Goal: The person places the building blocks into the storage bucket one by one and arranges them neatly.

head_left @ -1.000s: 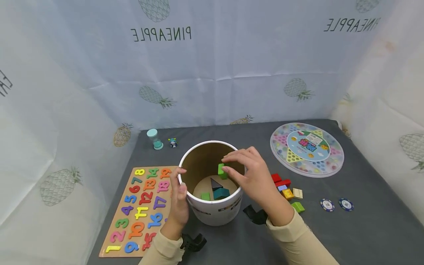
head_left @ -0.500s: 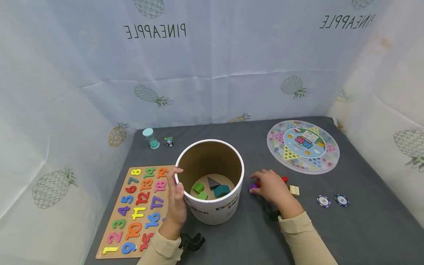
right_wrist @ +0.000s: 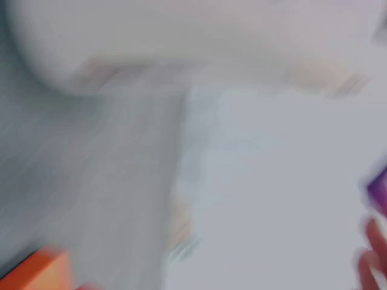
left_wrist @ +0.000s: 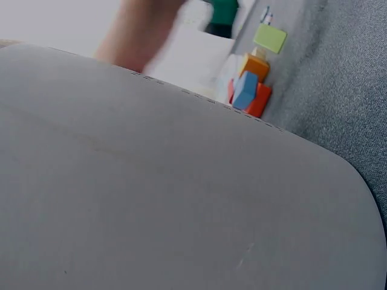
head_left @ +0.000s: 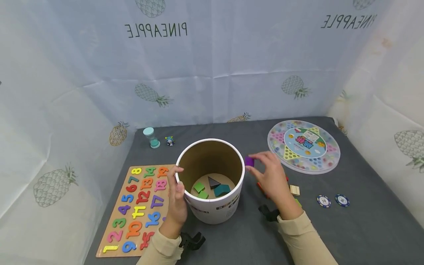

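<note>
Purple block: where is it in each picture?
Head: the purple block is pinched in the right hand, right of the white bucket.
Left wrist: not visible.
Right wrist: the purple block, blurry, at the right edge.
Shared landmark: the white bucket, central in head, filling much of left wrist, along the top in right wrist.

The sleeves [head_left: 306, 239] are beige, the wrist mounts [head_left: 193, 243] black.
</note>
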`<state>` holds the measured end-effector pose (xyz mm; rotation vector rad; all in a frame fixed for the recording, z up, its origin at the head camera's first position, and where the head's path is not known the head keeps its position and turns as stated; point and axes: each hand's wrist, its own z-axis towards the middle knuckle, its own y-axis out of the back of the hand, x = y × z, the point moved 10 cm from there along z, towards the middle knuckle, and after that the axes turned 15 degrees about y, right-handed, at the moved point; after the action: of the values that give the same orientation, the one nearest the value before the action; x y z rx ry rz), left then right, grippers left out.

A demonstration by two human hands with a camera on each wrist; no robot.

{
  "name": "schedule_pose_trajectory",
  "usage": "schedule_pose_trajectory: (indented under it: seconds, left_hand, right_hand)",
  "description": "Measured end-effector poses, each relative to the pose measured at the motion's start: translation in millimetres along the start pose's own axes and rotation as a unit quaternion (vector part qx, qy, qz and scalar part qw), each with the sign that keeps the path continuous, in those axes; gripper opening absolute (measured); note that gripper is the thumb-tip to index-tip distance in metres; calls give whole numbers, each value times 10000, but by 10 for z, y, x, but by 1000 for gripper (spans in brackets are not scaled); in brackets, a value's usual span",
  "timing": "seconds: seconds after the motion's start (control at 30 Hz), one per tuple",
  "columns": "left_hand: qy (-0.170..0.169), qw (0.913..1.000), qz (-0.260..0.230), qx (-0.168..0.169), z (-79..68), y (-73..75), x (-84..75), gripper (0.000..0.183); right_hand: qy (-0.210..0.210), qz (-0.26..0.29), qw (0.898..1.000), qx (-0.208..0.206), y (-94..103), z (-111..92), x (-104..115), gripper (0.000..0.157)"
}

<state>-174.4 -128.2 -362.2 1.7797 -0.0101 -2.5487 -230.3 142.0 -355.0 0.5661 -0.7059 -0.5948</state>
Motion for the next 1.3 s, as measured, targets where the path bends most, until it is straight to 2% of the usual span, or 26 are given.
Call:
schedule_pose_trajectory:
  seconds: [0.07, 0.13, 0.2, 0.27, 0.37, 0.43, 0.57, 0.63, 0.67, 0.7, 0.77, 0.8, 0.87, 0.93, 1.0, 1.03, 1.13, 1.3]
  left_hand:
    - [-6, 10000, -3, 17, 10, -8, -9, 48]
    - [8, 10000, -8, 29, 15, -12, -9, 48]
    - [24, 10000, -21, 34, 14, -16, -7, 47]
    - [48, 10000, -7, 16, 8, -17, 0, 46]
    - [108, 9999, 13, 8, 8, -24, 17, 46]
    - [175, 9998, -8, -12, 7, -19, 33, 46]
    - [210, 9997, -88, -55, -16, 9, 38, 46]
    - [157, 9998, -93, -70, -27, 19, 27, 46]
    - [139, 9998, -80, -78, -28, 22, 23, 45]
    - [123, 9999, -54, -83, -27, 21, 19, 45]
    - [91, 9999, -31, -74, -20, 11, 11, 45]
    - [69, 9999, -27, -70, -17, 4, 6, 45]
    - [48, 10000, -34, -57, -9, 4, 3, 45]
    - [-2, 10000, -75, -19, -3, 2, -8, 45]
    - [-39, 9999, -139, 32, 2, -1, -19, 46]
    - [-56, 9998, -172, 56, 6, -3, -23, 45]
    - [-55, 9997, -227, 80, 14, -5, -23, 45]
    - [-10, 9996, -224, 148, 12, -19, -1, 46]
  right_hand:
    - [388, 405, 9941, -927, 246, 137, 258, 42]
    - [827, 725, 9848, -1342, 368, 244, 539, 43]
    - [1209, 940, 9809, -1198, 348, 339, 806, 41]
    - [1411, 996, 9824, -706, 229, 413, 1009, 39]
    - [1427, 835, 9862, -132, 89, 472, 1134, 39]
    - [1381, 701, 9879, -95, 88, 470, 1123, 40]
    - [1243, 548, 9888, -610, 286, 312, 929, 35]
    - [914, 318, 9928, -701, 391, 147, 713, 27]
    - [635, 165, 9960, -607, 425, 44, 569, 23]
    - [318, -61, 9986, -417, 446, -71, 405, 21]
    - [-393, -532, 9974, 290, 432, -343, 54, 21]
    - [-720, -732, 9921, 725, 414, -499, -114, 22]
    - [-1270, -998, 9744, 1563, 344, -805, -410, 28]
    - [-1616, -1029, 9575, 2154, 279, -1070, -618, 39]
    - [-1769, -981, 9490, 2419, 232, -1261, -736, 49]
    - [-1776, -965, 9479, 2463, 215, -1317, -767, 54]
    - [-1631, -988, 9521, 2392, 199, -1385, -790, 63]
    - [-1736, -1004, 9535, 2250, 253, -1388, -792, 46]
